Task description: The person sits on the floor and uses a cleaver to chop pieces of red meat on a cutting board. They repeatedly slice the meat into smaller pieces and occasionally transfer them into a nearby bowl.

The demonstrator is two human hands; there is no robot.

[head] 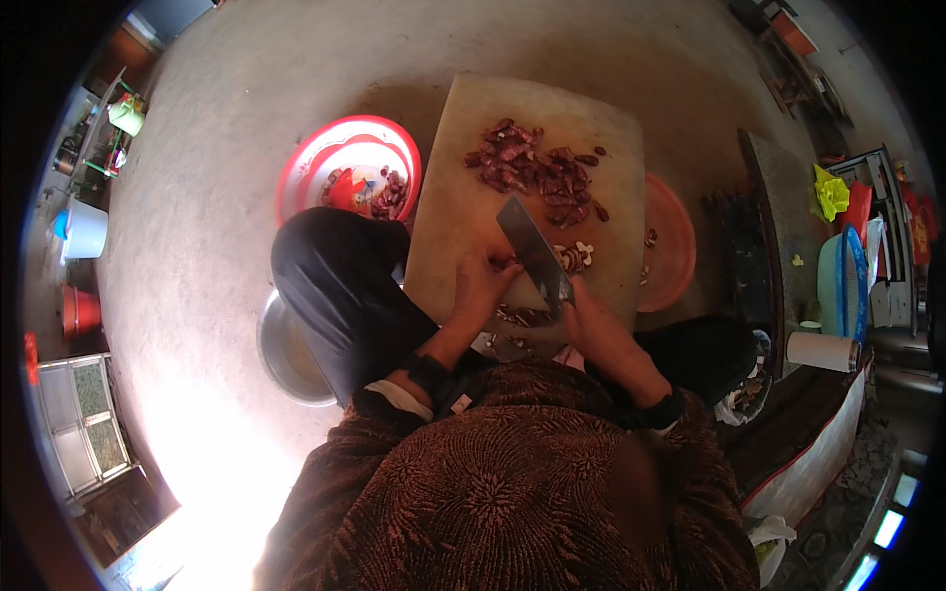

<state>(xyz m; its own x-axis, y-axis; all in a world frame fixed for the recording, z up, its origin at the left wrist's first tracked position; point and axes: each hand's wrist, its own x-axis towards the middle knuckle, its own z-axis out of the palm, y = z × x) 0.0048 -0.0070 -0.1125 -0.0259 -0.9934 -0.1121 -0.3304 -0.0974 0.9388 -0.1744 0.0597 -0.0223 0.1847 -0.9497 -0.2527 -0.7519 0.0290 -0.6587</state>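
Observation:
My right hand [597, 318] grips the handle of a broad-bladed kitchen cleaver [533, 247], whose blade points up and to the left over the cutting board [447, 185]. Against the board, my left hand [479, 287] pinches a small dark red piece of root vegetable [504, 261] just left of the blade. Sliced pieces with pale insides [573, 257] lie to the right of the cleaver. Farther up the board is a loose heap of dark red root vegetables [514, 159]. More cut pieces [523, 316] sit at the near edge, partly hidden by my hands and the cleaver handle.
Left of the board stands a red-rimmed basin [284, 173] with more red pieces inside. An orange basin [676, 244] holds a few bits on the right. A metal bowl [270, 347] is beside my left leg. A dark bench [768, 221] stands farther right.

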